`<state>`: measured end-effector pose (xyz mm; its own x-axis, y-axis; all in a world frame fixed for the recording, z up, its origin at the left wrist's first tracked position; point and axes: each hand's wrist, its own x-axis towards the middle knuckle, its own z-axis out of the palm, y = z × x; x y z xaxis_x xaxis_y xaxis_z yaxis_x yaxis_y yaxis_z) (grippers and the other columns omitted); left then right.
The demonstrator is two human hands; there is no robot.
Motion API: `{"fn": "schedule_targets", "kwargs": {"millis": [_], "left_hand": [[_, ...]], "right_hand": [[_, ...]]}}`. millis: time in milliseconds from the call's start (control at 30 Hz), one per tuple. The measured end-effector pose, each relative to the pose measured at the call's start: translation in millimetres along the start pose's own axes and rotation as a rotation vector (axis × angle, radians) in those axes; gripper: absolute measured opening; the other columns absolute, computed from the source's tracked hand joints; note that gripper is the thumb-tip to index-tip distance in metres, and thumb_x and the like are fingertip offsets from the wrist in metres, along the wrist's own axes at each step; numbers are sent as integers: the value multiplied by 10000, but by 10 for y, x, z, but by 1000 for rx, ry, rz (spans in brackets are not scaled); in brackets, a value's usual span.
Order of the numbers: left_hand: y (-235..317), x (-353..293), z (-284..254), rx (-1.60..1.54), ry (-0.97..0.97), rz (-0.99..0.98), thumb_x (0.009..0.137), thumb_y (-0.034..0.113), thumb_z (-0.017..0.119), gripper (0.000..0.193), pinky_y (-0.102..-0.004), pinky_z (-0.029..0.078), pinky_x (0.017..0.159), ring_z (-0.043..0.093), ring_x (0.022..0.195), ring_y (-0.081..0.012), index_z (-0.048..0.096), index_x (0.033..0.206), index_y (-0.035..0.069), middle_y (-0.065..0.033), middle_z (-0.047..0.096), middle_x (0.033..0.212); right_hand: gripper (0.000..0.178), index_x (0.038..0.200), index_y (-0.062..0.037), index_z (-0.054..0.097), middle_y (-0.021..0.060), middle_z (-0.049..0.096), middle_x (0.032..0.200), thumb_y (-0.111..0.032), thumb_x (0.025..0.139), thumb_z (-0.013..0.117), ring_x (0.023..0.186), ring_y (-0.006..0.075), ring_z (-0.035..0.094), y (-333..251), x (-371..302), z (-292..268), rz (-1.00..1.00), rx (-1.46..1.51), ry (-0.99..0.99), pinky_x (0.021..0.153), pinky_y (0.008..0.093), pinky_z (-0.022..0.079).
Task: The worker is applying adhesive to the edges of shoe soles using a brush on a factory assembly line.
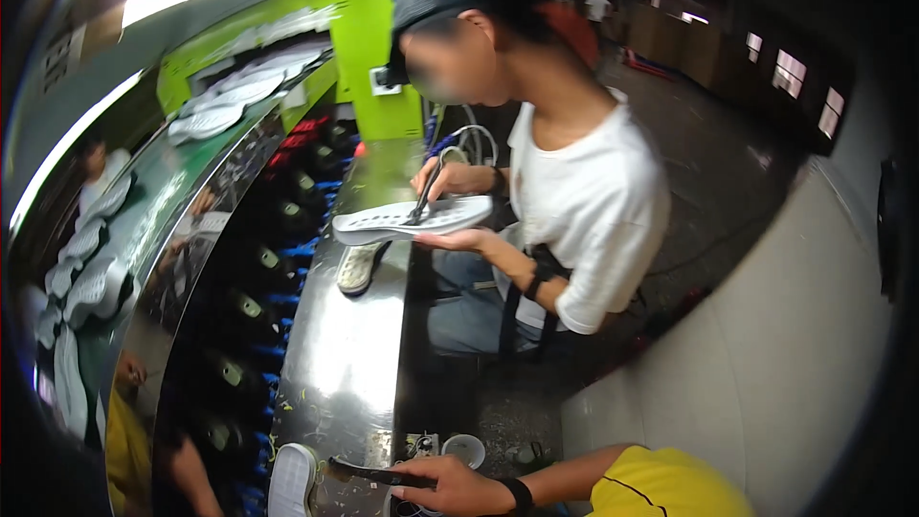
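My right hand (pixel 455 486) comes in from the lower right, with a yellow sleeve and a dark wristband on that arm. Its fingers are closed round a black-handled brush (pixel 373 473). The brush's tip points left, close to a white shoe sole (pixel 292 481) at the lower edge of the picture. That sole stands at the near end of the shiny metal bench (pixel 349 364); its lower part is cut off. My left hand is out of the picture.
A co-worker in a white shirt (pixel 598 191) brushes a white sole (pixel 450 215). A pale shoe-shaped piece (pixel 360 268) lies beside them. More soles (pixel 96 287) lie on the green conveyor (pixel 196 172). A dark rack (pixel 235 325) borders the bench; a white tub (pixel 466 449) stands below.
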<state>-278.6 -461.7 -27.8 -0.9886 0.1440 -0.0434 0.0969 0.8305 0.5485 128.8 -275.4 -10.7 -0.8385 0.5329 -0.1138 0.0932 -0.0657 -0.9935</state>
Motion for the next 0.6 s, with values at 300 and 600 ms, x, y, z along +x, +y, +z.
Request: {"fn": "schedule_targets", "kwargs": {"millis": [300, 600], "left_hand": [[-386, -1421, -853, -518, 10, 136, 915, 435, 779, 733, -437, 500, 1114, 656, 1290, -371, 568, 1438, -32, -284, 680, 1361], [-1064, -2178, -1327, -1123, -197, -67, 838, 416, 867, 928, -425, 500, 1120, 674, 1271, -327, 459, 1561, 2, -255, 685, 1366]], "right_hand": [[284, 1042, 45, 750, 231, 715, 824, -226, 956, 761, 734, 319, 714, -131, -395, 96, -282, -189, -32, 692, 417, 539], [317, 1067, 37, 749, 258, 733, 893, -253, 941, 768, 804, 368, 735, -216, -657, 272, -316, -154, -68, 732, 440, 553]]}}
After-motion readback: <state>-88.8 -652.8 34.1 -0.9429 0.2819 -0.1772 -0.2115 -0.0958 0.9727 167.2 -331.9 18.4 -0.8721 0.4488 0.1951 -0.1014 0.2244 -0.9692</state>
